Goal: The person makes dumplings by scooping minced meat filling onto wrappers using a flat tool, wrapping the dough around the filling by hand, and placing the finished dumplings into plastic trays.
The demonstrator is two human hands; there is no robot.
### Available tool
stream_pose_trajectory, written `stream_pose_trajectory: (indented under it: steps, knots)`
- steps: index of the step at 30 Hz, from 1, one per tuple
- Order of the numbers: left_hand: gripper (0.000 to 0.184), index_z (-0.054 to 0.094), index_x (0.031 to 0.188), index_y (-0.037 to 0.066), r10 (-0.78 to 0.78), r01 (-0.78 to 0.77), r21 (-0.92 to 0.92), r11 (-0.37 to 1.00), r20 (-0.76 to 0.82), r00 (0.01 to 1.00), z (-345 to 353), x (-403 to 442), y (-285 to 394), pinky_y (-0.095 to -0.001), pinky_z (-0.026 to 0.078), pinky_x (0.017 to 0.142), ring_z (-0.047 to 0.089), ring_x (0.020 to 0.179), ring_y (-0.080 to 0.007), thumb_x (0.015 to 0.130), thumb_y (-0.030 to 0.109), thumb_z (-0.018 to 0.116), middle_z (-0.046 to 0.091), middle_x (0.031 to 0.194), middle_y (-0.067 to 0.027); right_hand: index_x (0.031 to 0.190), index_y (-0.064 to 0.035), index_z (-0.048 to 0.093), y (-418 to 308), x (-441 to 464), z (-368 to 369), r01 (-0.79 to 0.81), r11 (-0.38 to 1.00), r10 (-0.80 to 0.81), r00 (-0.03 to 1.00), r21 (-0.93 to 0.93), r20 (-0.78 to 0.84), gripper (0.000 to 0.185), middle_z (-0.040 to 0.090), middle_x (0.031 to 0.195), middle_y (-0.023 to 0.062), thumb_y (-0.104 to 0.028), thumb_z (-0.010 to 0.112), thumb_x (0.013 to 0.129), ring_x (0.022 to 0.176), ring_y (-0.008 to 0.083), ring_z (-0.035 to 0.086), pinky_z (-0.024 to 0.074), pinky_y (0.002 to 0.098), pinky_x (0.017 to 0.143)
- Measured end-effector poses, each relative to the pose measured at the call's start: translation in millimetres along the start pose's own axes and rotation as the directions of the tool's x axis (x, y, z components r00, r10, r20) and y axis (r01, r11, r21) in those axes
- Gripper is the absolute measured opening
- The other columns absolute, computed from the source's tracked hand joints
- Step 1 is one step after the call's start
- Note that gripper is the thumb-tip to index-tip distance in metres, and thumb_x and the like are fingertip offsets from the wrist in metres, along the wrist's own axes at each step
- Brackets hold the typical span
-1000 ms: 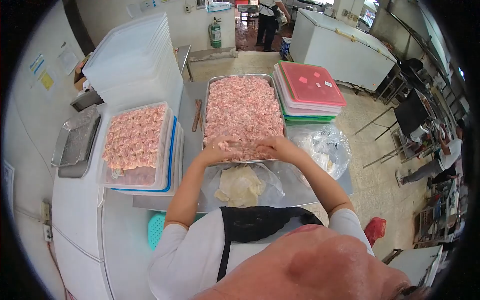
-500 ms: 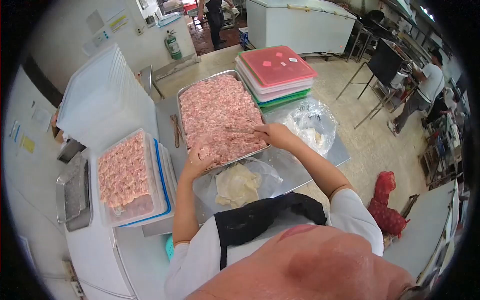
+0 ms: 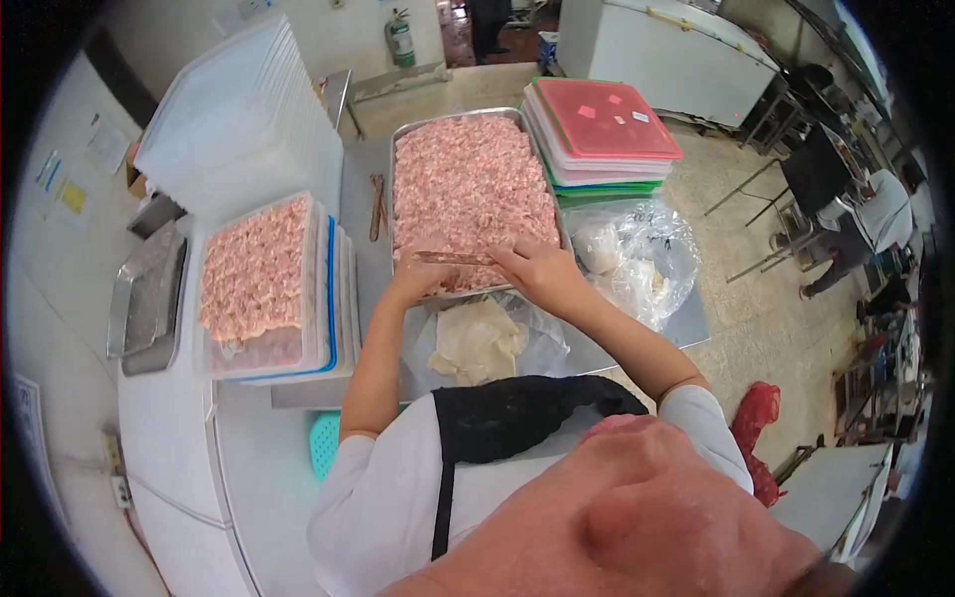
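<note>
A metal tray (image 3: 392,179) of pink ground meat (image 3: 468,184) lies in front of me. My right hand (image 3: 540,273) is closed on one end of a flat, meat-smeared stick (image 3: 453,258), held crosswise over the tray's near edge. At the stick's other end is my left hand (image 3: 418,281), fingers curled; what they hold is hidden. Pale thin dough wrappers (image 3: 476,338) lie on plastic just below the tray. To the left, rows of meat-filled dumplings (image 3: 254,259) fill much of a clear plastic container (image 3: 320,298).
A second stick (image 3: 376,207) lies left of the tray. Clear containers (image 3: 234,119) are stacked behind the dumplings. Coloured lids (image 3: 607,119) and a clear plastic bag (image 3: 647,259) sit at right. Another person (image 3: 880,214) stands far right.
The view has shifted, so the table sits further right. My right hand has brought the stick towards my left hand, and the stick now lies across by its fingers.
</note>
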State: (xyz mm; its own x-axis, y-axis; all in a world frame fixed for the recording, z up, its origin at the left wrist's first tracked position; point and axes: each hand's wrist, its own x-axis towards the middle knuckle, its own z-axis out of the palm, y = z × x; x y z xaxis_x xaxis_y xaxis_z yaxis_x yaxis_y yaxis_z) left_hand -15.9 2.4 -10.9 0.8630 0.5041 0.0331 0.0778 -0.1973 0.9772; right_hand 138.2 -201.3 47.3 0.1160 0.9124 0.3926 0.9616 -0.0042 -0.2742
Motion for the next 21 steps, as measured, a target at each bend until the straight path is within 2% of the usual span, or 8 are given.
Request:
stream_pose_trajectory:
  steps: [1, 4, 7, 9, 12, 15, 16, 21]
  knots:
    - [0.03, 0.063, 0.09, 0.001, -0.03, 0.033, -0.116, 0.993, 0.024, 0.999, -2, 1, -3, -0.0345, 0.049, 0.076, 0.062, 0.081, -0.0227, 0.072, 0.022, 0.075, 0.063, 0.084, -0.0109, 0.114, -0.0164, 0.06, 9, 1, 15, 0.011, 1.0, -0.012, 0.999, 0.028, 0.032, 0.031, 0.062, 0.084, 0.0118, -0.023, 0.057, 0.084, 0.079, 0.0325, 0.064, 0.0506, 0.0451, 0.066]
    - [0.031, 0.062, 0.099, 0.001, -0.121, 0.129, 0.43, 0.893, -0.046, 0.992, -3, 0, -1, -0.0348, 0.048, 0.079, 0.061, 0.089, -0.0219, 0.077, 0.021, 0.071, 0.063, 0.092, -0.0111, 0.119, -0.02, 0.057, 69, 2, 64, -0.073, 0.993, 0.089, 0.979, -0.094, 0.184, 0.033, 0.065, 0.09, 0.0131, -0.026, 0.053, 0.087, 0.083, 0.0332, 0.064, 0.0505, 0.046, 0.068]
    - [0.038, 0.06, 0.109, 0.004, 0.1, -0.088, 0.276, 0.957, -0.03, 0.995, -14, -5, -8, -0.0342, 0.047, 0.086, 0.059, 0.1, -0.0225, 0.076, 0.021, 0.072, 0.062, 0.105, -0.0117, 0.118, -0.0202, 0.059, 64, 7, 30, -0.229, 0.945, 0.3, 0.891, -0.234, 0.34, 0.031, 0.066, 0.088, 0.0145, -0.028, 0.052, 0.09, 0.084, 0.0333, 0.065, 0.0504, 0.0461, 0.07]
    - [0.044, 0.058, 0.114, 0.006, 0.213, -0.187, 0.243, 0.952, -0.084, 0.974, -13, -14, 19, -0.034, 0.046, 0.089, 0.058, 0.105, -0.0235, 0.075, 0.021, 0.073, 0.06, 0.113, -0.0126, 0.113, -0.0168, 0.064, 72, 9, 12, -0.188, 0.965, 0.243, 0.902, -0.181, 0.357, 0.029, 0.067, 0.089, 0.0159, -0.03, 0.052, 0.091, 0.084, 0.0332, 0.065, 0.0511, 0.0437, 0.071]
    - [0.046, 0.059, 0.113, 0.008, 0.346, -0.309, 0.272, 0.911, -0.098, 0.933, -8, -21, 53, -0.0337, 0.044, 0.092, 0.057, 0.107, -0.024, 0.072, 0.022, 0.075, 0.06, 0.116, -0.0131, 0.109, -0.0104, 0.067, 63, 7, -14, -0.234, 0.958, 0.223, 0.971, 0.164, 0.084, 0.029, 0.067, 0.095, 0.0182, -0.03, 0.056, 0.09, 0.085, 0.033, 0.065, 0.0511, 0.0398, 0.074]
    - [0.042, 0.063, 0.108, 0.007, 0.455, -0.414, 0.383, 0.826, -0.018, 0.89, -9, -12, 38, -0.0323, 0.046, 0.087, 0.06, 0.1, -0.0229, 0.071, 0.022, 0.076, 0.063, 0.112, -0.0125, 0.111, -0.0016, 0.064, 35, 12, -24, -0.318, 0.841, 0.178, 0.927, 0.437, 0.331, 0.03, 0.067, 0.106, 0.0172, -0.021, 0.061, 0.089, 0.096, 0.0281, 0.065, 0.0486, 0.0319, 0.082]
    - [0.04, 0.064, 0.106, 0.007, 0.484, -0.446, 0.424, 0.788, 0.019, 0.875, -6, -8, 35, -0.0317, 0.047, 0.084, 0.06, 0.097, -0.0224, 0.071, 0.022, 0.076, 0.064, 0.111, -0.0122, 0.111, -0.0017, 0.064, 30, 11, -18, -0.278, 0.85, 0.14, 0.938, 0.448, 0.316, 0.029, 0.067, 0.105, 0.0166, -0.02, 0.061, 0.089, 0.096, 0.027, 0.065, 0.0487, 0.0317, 0.082]
    - [0.033, 0.065, 0.095, 0.003, 0.138, -0.135, 0.405, 0.904, 0.024, 0.99, 0, -14, 41, -0.0322, 0.048, 0.076, 0.063, 0.086, -0.0202, 0.07, 0.019, 0.078, 0.066, 0.09, -0.0086, 0.109, -0.0007, 0.064, 21, 11, -29, -0.167, 0.937, 0.073, 0.953, 0.307, 0.294, 0.026, 0.067, 0.099, 0.0174, -0.019, 0.059, 0.091, 0.092, 0.0275, 0.065, 0.049, 0.0334, 0.079]
